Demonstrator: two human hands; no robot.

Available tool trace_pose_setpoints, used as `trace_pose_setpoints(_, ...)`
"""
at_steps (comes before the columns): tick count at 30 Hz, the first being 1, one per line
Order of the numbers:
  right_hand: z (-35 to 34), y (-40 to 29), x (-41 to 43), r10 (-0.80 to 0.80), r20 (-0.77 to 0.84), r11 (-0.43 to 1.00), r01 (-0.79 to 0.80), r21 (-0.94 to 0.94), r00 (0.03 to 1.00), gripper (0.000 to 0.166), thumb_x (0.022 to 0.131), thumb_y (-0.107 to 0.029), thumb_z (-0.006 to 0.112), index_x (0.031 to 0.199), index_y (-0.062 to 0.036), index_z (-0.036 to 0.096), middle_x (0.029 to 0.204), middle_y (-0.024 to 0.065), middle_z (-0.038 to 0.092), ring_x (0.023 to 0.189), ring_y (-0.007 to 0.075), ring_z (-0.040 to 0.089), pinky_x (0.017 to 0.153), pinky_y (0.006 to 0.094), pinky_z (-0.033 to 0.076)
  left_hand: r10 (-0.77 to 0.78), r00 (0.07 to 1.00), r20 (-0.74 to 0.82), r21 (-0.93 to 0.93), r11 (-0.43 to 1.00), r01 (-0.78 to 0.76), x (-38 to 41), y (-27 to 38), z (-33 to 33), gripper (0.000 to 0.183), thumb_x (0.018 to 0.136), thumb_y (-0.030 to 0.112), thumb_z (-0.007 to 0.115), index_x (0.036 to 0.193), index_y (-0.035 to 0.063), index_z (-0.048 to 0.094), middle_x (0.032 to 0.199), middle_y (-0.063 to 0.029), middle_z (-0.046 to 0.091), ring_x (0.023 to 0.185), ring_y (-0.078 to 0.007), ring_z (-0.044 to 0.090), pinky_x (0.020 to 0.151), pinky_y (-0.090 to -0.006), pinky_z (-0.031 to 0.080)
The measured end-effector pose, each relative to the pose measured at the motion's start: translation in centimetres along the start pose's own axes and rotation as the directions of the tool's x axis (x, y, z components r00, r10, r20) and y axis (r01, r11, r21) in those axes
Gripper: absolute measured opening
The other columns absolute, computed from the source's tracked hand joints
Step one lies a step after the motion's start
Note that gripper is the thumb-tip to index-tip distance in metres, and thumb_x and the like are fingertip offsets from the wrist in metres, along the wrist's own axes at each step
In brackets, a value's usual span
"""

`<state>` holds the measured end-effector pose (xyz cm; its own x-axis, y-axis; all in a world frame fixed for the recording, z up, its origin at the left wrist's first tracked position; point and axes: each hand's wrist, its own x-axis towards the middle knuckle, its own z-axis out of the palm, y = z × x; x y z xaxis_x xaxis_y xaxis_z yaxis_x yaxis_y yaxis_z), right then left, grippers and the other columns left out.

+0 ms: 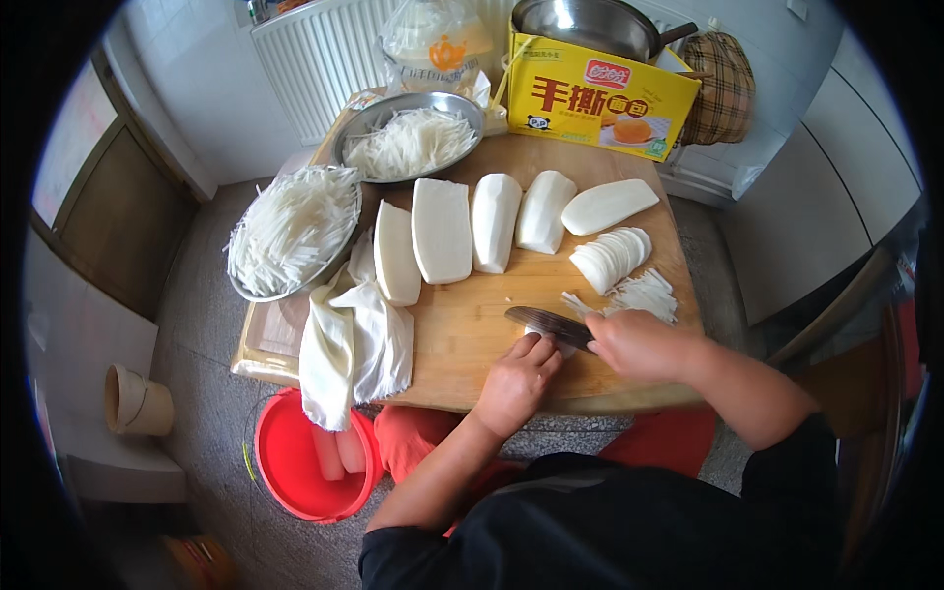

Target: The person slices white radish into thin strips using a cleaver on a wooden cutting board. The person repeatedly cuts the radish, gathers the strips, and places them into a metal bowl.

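My right hand [638, 345] is closed around a kitchen knife [549, 324], its dark blade lying across white slices on the wooden cutting board [472, 335]. Against the blade, my left hand [522, 376] presses down white radish slices [566, 349], mostly hidden by fingers and knife. Beyond the knife lie a pile of white shreds [645, 296] and a fanned row of round slices [611, 259]. Several peeled white radish pieces [442, 232] stretch across the back of the board. A white cloth [354, 346] hangs over the board's front left edge.
Two metal bowls of white shreds stand at left [352, 254] and back [472, 140]. Behind the board are a plastic bag [413, 51], a yellow box [549, 110] and a steel pan [582, 26]. A red bucket [287, 479] holding pale pieces stands on the floor.
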<state>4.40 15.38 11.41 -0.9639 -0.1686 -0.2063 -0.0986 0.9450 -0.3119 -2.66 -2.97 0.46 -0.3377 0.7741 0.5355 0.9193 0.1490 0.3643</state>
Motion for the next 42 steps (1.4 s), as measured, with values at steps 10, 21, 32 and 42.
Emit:
trace_pose_setpoints(10, 1.2, -0.1, -0.3, 0.01, -0.171, 0.997, 0.004, 0.081, 0.985, 0.021, 0.09, -0.017, 0.057, 0.091, 0.0026, 0.05, 0.069, 0.024, 0.06, 0.068, 0.0431, 0.061, 0.061, 0.0503, 0.047, -0.023, 1.0, 0.011, -0.02, 1.0, 0.023, -0.6, -0.4, 0.0, 0.024, 0.075, 0.011, 0.054, 0.097, 0.0032, 0.06, 0.111, -0.0108, 0.059, 0.102, -0.0276, 0.057, 0.082, -0.0343, 0.051)
trace_pose_setpoints(21, 1.9, -0.5, 1.4, 0.03, -0.066, 0.996, -0.035, -0.08, 0.997, 0.022, 0.089, -0.018, 0.058, 0.089, 0.0031, 0.051, 0.068, 0.0242, 0.06, 0.067, 0.0432, 0.061, 0.061, 0.0504, 0.048, -0.027, 0.999, 0.037, -0.074, 0.997, 0.03, -0.9, -0.2, -0.1, 0.022, 0.075, 0.011, 0.052, 0.094, 0.0025, 0.06, 0.113, -0.0101, 0.057, 0.101, -0.0273, 0.056, 0.08, -0.0336, 0.051)
trace_pose_setpoints(32, -1.6, -1.3, -0.6, 0.06, 0.05, 0.997, -0.057, -0.047, 0.997, 0.023, 0.09, -0.018, 0.057, 0.093, 0.0037, 0.052, 0.07, 0.0262, 0.06, 0.07, 0.0441, 0.06, 0.064, 0.0506, 0.047, 0.002, 1.0, -0.016, -0.063, 0.998, -0.003, -1.1, -0.5, -0.1, 0.024, 0.076, 0.01, 0.054, 0.096, 0.0006, 0.062, 0.111, -0.011, 0.057, 0.103, -0.0274, 0.055, 0.081, -0.0325, 0.051)
trace_pose_setpoints(42, 2.9, 0.0, 0.2, 0.068, -0.199, 0.994, -0.05, 0.095, 0.978, 0.021, 0.09, -0.016, 0.057, 0.093, 0.004, 0.051, 0.067, 0.0268, 0.058, 0.066, 0.0457, 0.058, 0.06, 0.0518, 0.045, -0.032, 0.999, -0.033, -0.106, 0.994, 0.028, -1.1, -0.5, 0.1, 0.023, 0.076, 0.01, 0.054, 0.095, 0.0, 0.062, 0.103, -0.0101, 0.056, 0.1, -0.0268, 0.054, 0.079, -0.0333, 0.051)
